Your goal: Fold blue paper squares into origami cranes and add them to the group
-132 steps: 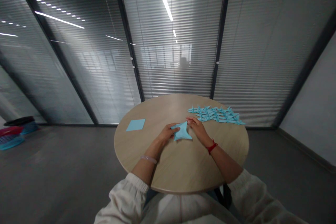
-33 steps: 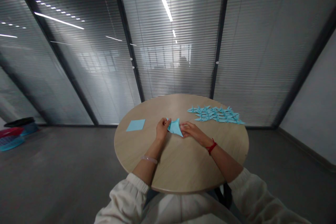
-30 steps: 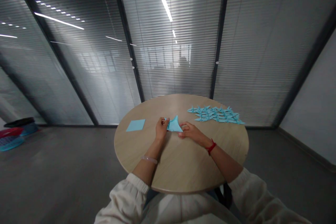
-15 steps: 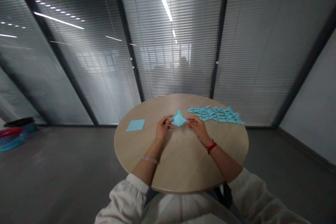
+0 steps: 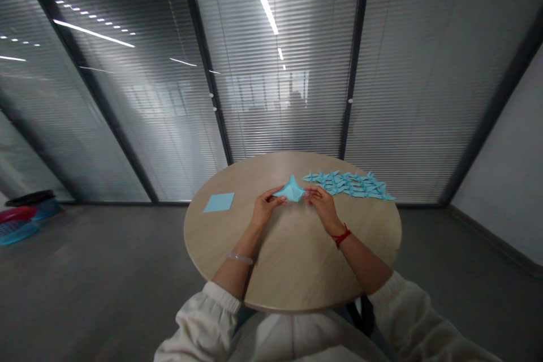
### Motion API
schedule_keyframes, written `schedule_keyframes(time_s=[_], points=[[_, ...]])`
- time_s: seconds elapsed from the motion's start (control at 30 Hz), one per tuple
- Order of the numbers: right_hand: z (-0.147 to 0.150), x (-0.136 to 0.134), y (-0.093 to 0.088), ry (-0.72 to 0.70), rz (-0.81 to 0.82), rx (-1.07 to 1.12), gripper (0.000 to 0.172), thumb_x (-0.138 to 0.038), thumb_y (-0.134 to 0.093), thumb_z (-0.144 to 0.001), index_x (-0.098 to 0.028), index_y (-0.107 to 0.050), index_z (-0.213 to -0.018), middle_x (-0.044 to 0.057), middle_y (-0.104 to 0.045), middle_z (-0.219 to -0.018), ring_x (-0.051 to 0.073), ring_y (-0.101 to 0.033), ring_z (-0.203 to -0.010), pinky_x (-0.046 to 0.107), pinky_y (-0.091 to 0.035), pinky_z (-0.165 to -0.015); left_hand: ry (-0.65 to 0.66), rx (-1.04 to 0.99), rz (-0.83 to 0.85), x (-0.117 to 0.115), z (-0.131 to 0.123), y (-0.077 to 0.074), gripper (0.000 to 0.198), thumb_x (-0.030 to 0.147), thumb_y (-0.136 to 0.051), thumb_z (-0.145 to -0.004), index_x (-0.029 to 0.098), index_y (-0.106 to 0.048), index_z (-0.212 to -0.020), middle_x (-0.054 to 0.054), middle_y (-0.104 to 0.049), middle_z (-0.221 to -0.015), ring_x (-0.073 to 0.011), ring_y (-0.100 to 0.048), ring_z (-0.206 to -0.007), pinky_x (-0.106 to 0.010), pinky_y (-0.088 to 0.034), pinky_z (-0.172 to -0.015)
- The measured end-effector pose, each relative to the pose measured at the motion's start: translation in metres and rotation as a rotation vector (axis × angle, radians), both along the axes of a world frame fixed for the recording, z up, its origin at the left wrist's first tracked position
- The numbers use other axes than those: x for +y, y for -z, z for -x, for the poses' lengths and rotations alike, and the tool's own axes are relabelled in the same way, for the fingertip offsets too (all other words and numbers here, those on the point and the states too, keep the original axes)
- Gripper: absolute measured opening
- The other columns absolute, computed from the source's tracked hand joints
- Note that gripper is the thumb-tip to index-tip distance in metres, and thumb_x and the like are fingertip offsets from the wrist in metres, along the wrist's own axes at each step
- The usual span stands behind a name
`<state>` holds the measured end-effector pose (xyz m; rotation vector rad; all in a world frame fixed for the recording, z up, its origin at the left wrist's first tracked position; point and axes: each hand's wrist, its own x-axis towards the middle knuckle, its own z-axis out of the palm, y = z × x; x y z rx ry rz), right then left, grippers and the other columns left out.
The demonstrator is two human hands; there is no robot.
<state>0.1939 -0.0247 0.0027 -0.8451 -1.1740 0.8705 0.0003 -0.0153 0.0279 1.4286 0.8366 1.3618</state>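
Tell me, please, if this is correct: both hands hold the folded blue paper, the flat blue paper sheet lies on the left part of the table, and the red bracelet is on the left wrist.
One detail is wrong: the head view shows the red bracelet on the right wrist. The left hand and right hand do hold the folded blue paper, and the flat blue paper sheet is placed as you say.

A: Light?
B: Dim, grey; glow comes through the venetian blinds (image 5: 288, 48), white glare streaks (image 5: 94, 33) upper left.
A: Shadows?
B: Soft, beside the left forearm (image 5: 251, 236) on the round tabletop (image 5: 297, 263).
A: Quality?
B: Wide-angle: outer window bars (image 5: 497, 116) slant, corners dark, slightly hazy.
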Motion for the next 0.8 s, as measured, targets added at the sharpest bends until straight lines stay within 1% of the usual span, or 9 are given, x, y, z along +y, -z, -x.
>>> schedule_keyframes(time_s=[0.07, 0.17, 0.27, 0.37, 0.47, 0.57, 0.63, 0.7, 0.8], points=[[0.0005, -0.0013, -0.0012, -0.021, -0.003, -0.016, 0.033, -0.039, -0.068, -0.069, -0.020, -0.063, -0.095, 0.002, -0.067, -0.075, 0.019, -0.064, -0.073, 0.029, -0.048, -0.063, 0.005, 0.018, 0.023, 0.0005, -0.0006, 0.0000, 0.056, 0.034, -0.081, -0.057, 0.012, -0.068, -0.107, 0.000, -0.066, -0.062, -0.0145, -0.065, -0.063, -0.032, -0.055, -0.074], [0.0028, -0.0029, -0.0031, -0.060, 0.015, -0.036, 0.036, -0.042, -0.068, -0.068, -0.020, -0.063, -0.097, 0.002, -0.066, -0.073, 0.019, -0.064, -0.073, 0.029, -0.049, -0.063, 0.014, 0.016, 0.051, 0.0008, -0.0016, 0.0000, 0.057, 0.041, -0.081, -0.056, 0.010, -0.068, -0.102, -0.003, -0.068, -0.067, -0.0158, -0.065, -0.064, -0.031, -0.055, -0.070], [0.0055, -0.0027, -0.0030, -0.082, 0.070, -0.045, 0.038, -0.048, -0.070, -0.065, -0.019, -0.063, -0.088, 0.002, -0.065, -0.070, 0.017, -0.062, -0.066, 0.028, -0.048, -0.060, -0.012, 0.061, 0.060, -0.0006, -0.0015, -0.0006, 0.048, 0.048, -0.077, -0.059, 0.011, -0.068, -0.088, -0.003, -0.066, -0.063, -0.0143, -0.062, -0.056, -0.028, -0.052, -0.059], [0.0061, -0.0023, -0.0008, -0.090, 0.111, -0.097, 0.038, -0.054, -0.067, -0.067, -0.018, -0.061, -0.077, 0.000, -0.060, -0.060, 0.014, -0.055, -0.053, 0.026, -0.044, -0.053, -0.097, 0.171, 0.046, -0.0020, 0.0004, -0.0003, 0.042, 0.054, -0.068, -0.067, 0.013, -0.063, -0.070, 0.001, -0.058, -0.052, -0.0105, -0.053, -0.043, -0.023, -0.044, -0.046], [0.0048, -0.0040, 0.0005, -0.084, 0.073, -0.223, 0.043, -0.059, -0.057, -0.076, -0.018, -0.057, -0.064, -0.001, -0.055, -0.053, 0.012, -0.051, -0.048, 0.024, -0.040, -0.051, -0.181, 0.300, 0.012, -0.0014, 0.0029, 0.0024, 0.049, 0.060, -0.058, -0.072, 0.015, -0.055, -0.055, 0.003, -0.049, -0.042, -0.0083, -0.044, -0.036, -0.021, -0.035, -0.041], [0.0038, -0.0071, -0.0009, -0.046, 0.044, -0.318, 0.048, -0.061, -0.049, -0.081, -0.018, -0.054, -0.059, -0.001, -0.054, -0.052, 0.012, -0.051, -0.049, 0.024, -0.040, -0.051, -0.200, 0.366, -0.004, 0.0006, 0.0044, 0.0055, 0.055, 0.065, -0.055, -0.072, 0.016, -0.049, -0.047, 0.003, -0.044, -0.038, -0.0076, -0.040, -0.034, -0.021, -0.031, -0.041], [0.0039, -0.0086, -0.0024, -0.026, 0.051, -0.332, 0.049, -0.062, -0.050, -0.080, -0.018, -0.054, -0.060, -0.001, -0.054, -0.053, 0.012, -0.051, -0.049, 0.024, -0.040, -0.051, -0.180, 0.340, 0.023, 0.0014, 0.0044, 0.0061, 0.056, 0.066, -0.058, -0.069, 0.016, -0.050, -0.046, 0.003, -0.044, -0.038, -0.0078, -0.040, -0.036, -0.022, -0.031, -0.042], [0.0044, -0.0090, -0.0032, -0.025, 0.054, -0.331, 0.048, -0.062, -0.050, -0.080, -0.018, -0.055, -0.060, -0.001, -0.055, -0.053, 0.012, -0.052, -0.050, 0.024, -0.040, -0.051, -0.126, 0.247, 0.083, 0.0006, 0.0038, 0.0053, 0.052, 0.064, -0.063, -0.067, 0.014, -0.057, -0.052, 0.000, -0.053, -0.047, -0.0098, -0.048, -0.044, -0.021, -0.036, -0.046], [0.0046, -0.0073, -0.0018, -0.033, 0.042, -0.337, 0.048, -0.062, -0.051, -0.080, -0.019, -0.055, -0.060, -0.001, -0.056, -0.054, 0.012, -0.052, -0.050, 0.024, -0.041, -0.050, 0.035, 0.051, 0.196, -0.0026, 0.0023, 0.0030, 0.043, 0.054, -0.069, -0.068, 0.012, -0.067, -0.075, -0.008, -0.067, -0.076, -0.0150, -0.061, -0.070, -0.024, -0.047, -0.062]])
